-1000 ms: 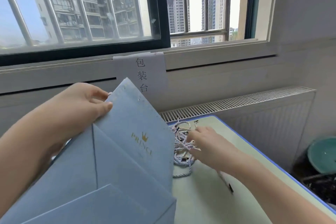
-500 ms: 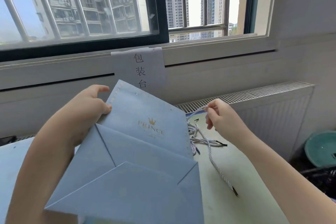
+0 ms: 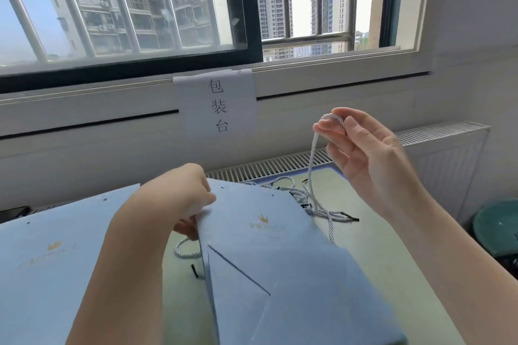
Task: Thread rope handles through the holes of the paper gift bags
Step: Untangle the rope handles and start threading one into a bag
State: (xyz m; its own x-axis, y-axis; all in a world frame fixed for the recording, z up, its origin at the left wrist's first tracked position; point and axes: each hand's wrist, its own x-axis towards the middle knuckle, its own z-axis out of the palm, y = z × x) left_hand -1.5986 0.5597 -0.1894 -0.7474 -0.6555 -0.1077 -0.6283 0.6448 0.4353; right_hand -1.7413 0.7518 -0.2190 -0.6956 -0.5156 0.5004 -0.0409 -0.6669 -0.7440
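The left hand (image 3: 193, 199) pinches the top edge of a folded blue paper bag (image 3: 280, 274) and holds it tilted above the green table (image 3: 378, 255). The right hand (image 3: 372, 154) is raised well above the table, thumb and fingertips pinching the middle of 1 white twisted rope (image 3: 311, 165), which hangs down to the pile of ropes (image 3: 308, 199) lying just behind the bag. A second flat bag (image 3: 56, 260) lies to the left, near the left forearm, with 2 punched holes showing along its top.

The main risk is a tangle. The hanging rope runs straight into the pile, and its lower end seems to be caught among the others, though the bag hides that spot. A further pull could drag several ropes up together or sweep them off the table's far edge.

The grip is also in the wrong place for threading: the black tip (image 3: 349, 217) must enter the hole (image 3: 222, 187), so the hand needs to slide down to an end, and the rope may slip free during that shift.

The bag is held by 1 corner only, so it can sag or swing, moving the small holes away from the tip and creasing the paper.
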